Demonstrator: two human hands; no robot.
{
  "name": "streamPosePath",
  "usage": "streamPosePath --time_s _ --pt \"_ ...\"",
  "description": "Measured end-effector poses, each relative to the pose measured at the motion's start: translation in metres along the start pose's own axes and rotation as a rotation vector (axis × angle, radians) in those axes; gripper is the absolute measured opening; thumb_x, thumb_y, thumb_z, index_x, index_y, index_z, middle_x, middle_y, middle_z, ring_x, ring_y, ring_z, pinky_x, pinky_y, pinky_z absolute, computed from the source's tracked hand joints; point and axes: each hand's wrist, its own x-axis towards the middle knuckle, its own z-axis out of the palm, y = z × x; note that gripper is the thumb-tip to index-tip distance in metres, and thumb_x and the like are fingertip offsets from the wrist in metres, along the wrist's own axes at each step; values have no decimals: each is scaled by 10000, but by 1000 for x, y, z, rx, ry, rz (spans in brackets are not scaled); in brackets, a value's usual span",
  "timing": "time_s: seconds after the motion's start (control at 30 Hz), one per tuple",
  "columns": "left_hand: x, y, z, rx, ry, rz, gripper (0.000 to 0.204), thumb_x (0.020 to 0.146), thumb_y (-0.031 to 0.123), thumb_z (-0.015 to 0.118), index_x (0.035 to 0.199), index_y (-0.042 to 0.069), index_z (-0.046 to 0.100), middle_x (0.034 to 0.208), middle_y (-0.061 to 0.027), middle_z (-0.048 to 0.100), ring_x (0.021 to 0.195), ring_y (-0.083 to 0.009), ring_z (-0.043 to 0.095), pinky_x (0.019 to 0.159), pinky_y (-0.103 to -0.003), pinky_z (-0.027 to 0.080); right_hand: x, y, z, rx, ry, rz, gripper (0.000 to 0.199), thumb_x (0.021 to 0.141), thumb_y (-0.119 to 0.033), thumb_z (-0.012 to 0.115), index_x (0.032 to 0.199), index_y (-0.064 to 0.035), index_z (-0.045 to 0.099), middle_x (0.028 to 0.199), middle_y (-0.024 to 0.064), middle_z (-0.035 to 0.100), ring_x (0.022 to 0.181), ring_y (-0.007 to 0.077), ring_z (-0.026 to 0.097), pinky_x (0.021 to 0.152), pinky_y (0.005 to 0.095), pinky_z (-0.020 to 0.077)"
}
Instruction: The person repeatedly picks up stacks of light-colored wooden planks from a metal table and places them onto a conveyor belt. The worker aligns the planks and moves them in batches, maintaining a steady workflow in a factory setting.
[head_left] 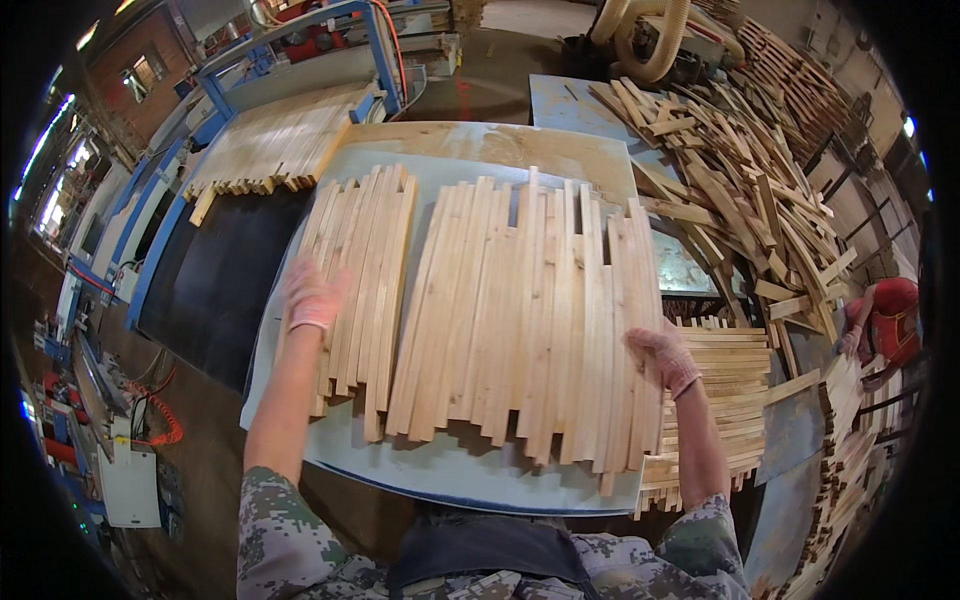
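Two side-by-side groups of pale wooden strips lie lengthwise on a light blue-grey table [480, 492], their ends uneven. Over the narrower left group of strips [372, 290] is my left hand [316, 296], in a pinkish glove, fingers spread and slightly blurred by motion. At the outer edge of the wider right group of strips [500, 320], my gloved right hand [664, 356] has its fingers bent over the outermost strip. A narrow gap separates the two groups. Small gaps show at the far end of the wider one.
At the far left, a blue-framed machine [222, 95] holds a row of strips [285, 130] beside a black belt [215, 285]. A heap of loose wood pieces [740, 190] lies right. Stacked strips [715, 400] sit beyond my right arm, with a red object [890, 322] farther out.
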Motion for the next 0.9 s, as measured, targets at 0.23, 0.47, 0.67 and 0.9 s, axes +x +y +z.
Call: streamPosePath --time_s 0.23,0.47,0.67,0.9 --pt "0 -65 17 -77 -262 -385 882 1031 706 484 1676 117 363 1636 -187 485 1472 -393 496 1234 -498 382 -6 23 55 80 -25 -9 568 884 -115 848 1360 -31 552 1094 104 735 882 198 723 740 368 634" --pt "-3 -75 18 30 -199 -387 848 1043 725 442 1672 158 384 1568 -180 541 1412 -381 550 1182 -506 432 -19 -11 78 -775 68 75 808 938 -479 785 1474 56 502 1296 221 715 1165 348 716 1059 430 553" --pt "1 -54 9 5 -204 -386 836 1049 715 445 1674 162 389 1583 -178 535 1426 -374 542 1183 -508 433 -6 2 67 -1233 301 -117 986 929 -696 676 1548 45 475 1381 261 682 1267 406 676 1095 477 520" --pt "-8 -40 -22 -70 -351 -425 760 1046 691 480 1602 173 462 1494 -195 594 1371 -392 585 1150 -534 460 3 28 59 -807 329 -319 785 976 -552 673 1545 -24 556 1374 249 691 1264 389 669 1080 476 525"
